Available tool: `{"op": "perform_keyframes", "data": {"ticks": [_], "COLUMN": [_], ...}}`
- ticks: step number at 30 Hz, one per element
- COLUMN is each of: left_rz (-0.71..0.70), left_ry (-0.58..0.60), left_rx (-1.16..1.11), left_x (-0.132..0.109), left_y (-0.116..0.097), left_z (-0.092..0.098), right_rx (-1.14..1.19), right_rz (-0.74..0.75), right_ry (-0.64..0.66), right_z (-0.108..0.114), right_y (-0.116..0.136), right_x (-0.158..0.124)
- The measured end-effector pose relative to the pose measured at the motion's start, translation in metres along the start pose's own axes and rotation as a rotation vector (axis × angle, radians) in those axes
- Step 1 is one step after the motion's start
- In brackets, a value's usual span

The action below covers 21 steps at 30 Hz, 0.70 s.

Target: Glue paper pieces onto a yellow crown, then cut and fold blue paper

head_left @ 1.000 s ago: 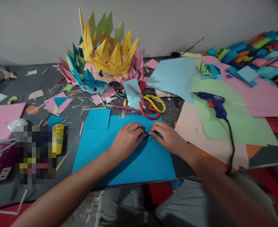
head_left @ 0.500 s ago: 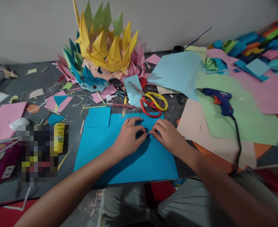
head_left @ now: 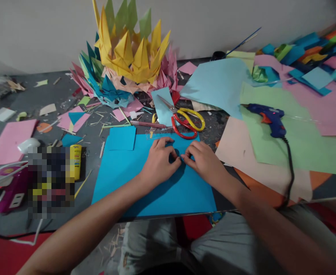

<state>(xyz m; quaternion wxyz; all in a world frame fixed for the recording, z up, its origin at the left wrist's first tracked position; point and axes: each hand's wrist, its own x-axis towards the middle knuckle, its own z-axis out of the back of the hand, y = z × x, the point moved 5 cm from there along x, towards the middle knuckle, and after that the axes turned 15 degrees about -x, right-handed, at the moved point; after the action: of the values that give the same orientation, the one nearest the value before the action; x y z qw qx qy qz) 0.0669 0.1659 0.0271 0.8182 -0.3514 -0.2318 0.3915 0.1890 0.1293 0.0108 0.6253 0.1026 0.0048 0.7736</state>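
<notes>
A large blue paper sheet (head_left: 156, 198) lies flat at the table's front edge under both of my hands. Near its middle, my left hand (head_left: 160, 162) curls its thumb and fingers in a pinch. My right hand (head_left: 202, 159) faces it, fingertips pressed together and almost touching the left ones. Between them shows a bit of blue paper (head_left: 181, 157), small and mostly hidden, its colour blending with the sheet. Blue paper squares (head_left: 121, 139) rest on the sheet's far left corner. Just beyond my fingers lie scissors (head_left: 173, 110) with red and yellow handles, and a clear ruler (head_left: 163, 132).
Folded paper crowns (head_left: 124, 57) are stacked at the back. A blue glue gun (head_left: 273, 118) rests on green paper (head_left: 307, 152) at right, its cord running to the front edge. A yellow tube (head_left: 76, 162) lies at left. Paper scraps litter the table.
The view has shifted slightly, so the table's things appear a little to the right and higher. My hands keep nearly the same pinch over the blue sheet.
</notes>
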Motion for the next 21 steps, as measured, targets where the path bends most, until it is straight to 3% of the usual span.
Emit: {"op": "perform_keyframes", "data": {"ticks": [7, 15, 19, 21], "left_rz": [-0.051, -0.208, -0.235, -0.207], "left_ry": [0.071, 0.147, 0.234, 0.185], "left_rx": [0.018, 0.379, 0.315, 0.252], "left_x": [0.002, -0.021, -0.016, -0.006], "left_y": [0.004, -0.01, -0.004, 0.001], "left_z": [0.004, 0.0, 0.001, 0.016], "right_rx": [0.068, 0.252, 0.264, 0.262], "right_rz": [-0.051, -0.107, -0.057, -0.024], "right_ry": [-0.043, -0.031, -0.037, -0.057], "right_z": [-0.001, 0.003, 0.005, 0.007], "right_y": [-0.004, -0.01, -0.007, -0.005], "right_x": [0.0, -0.001, -0.004, -0.005]}}
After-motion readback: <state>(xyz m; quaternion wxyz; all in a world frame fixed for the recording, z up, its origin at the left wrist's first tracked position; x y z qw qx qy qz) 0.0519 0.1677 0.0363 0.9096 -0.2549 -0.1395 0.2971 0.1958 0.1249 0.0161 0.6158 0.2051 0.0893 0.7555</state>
